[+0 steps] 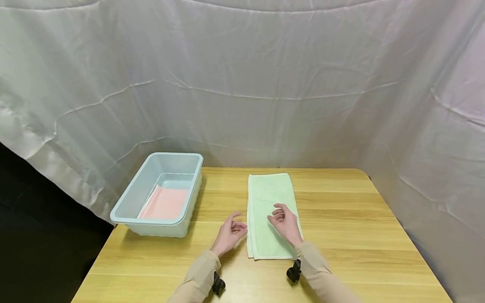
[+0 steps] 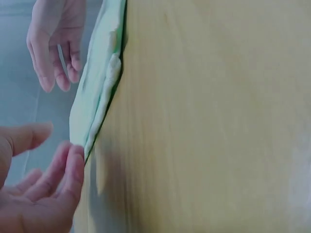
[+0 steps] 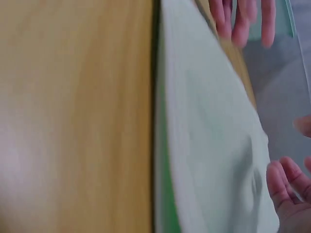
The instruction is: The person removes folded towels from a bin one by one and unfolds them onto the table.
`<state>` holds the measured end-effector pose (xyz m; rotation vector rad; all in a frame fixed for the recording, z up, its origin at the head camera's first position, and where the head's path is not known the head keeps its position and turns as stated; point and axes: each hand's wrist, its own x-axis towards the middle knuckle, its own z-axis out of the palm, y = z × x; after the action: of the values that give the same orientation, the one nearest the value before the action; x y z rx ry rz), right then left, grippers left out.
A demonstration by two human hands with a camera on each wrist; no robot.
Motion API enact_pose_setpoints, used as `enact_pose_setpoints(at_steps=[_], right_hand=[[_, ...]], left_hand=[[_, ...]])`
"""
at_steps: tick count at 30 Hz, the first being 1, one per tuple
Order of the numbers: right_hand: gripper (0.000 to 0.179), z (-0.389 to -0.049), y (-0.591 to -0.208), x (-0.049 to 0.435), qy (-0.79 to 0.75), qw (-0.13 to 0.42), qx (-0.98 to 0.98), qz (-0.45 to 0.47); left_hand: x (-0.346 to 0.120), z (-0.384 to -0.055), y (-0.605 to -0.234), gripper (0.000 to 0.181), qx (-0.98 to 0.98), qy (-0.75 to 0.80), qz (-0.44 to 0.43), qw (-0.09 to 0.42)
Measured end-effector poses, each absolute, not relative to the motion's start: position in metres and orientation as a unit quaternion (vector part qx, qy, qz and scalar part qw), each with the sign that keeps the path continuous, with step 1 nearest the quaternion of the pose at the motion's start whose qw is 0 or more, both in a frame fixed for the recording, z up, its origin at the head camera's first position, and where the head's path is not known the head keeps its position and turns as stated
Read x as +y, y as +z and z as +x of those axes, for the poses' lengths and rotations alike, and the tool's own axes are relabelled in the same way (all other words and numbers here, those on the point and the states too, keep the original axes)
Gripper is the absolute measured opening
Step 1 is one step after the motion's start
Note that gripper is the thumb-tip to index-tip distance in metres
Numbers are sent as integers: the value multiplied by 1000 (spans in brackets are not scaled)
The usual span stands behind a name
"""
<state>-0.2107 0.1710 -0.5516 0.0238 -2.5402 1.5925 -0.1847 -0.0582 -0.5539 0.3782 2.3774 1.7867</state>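
Observation:
A pale green towel [image 1: 270, 193], folded into a long rectangle with a whitish hem, lies flat on the wooden table. Just off its left edge hovers my left hand [image 1: 230, 233], fingers loosely bent and holding nothing. My right hand [image 1: 284, 223] is over the middle of the towel, its fingers relaxed and nothing between them. In the left wrist view the towel's layered edge [image 2: 104, 92] runs beside the left fingertips. The right wrist view shows the towel [image 3: 209, 126] under the right hand [image 3: 294, 194], with a shadow on the cloth.
A light blue plastic bin [image 1: 195, 185] stands at the table's left side, with a pink cloth [image 1: 166, 204] lying inside. The wooden table [image 1: 348, 219] reaches to the right. Grey curtains [image 1: 280, 84] hang behind and along the sides.

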Motion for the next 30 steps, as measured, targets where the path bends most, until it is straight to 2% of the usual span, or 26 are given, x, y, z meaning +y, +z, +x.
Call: enact_pose_setpoints(at_steps=[10, 21, 30], right_hand=[[44, -204, -559, 138, 515, 54, -855, 29], [52, -207, -564, 134, 500, 13, -866, 23], [54, -213, -567, 132, 453, 13, -890, 45]], left_hand=[[-59, -184, -555, 58, 786, 608, 89, 76], [-62, -184, -554, 59, 790, 602, 92, 75], [-63, -184, -555, 60, 792, 599, 89, 79]])
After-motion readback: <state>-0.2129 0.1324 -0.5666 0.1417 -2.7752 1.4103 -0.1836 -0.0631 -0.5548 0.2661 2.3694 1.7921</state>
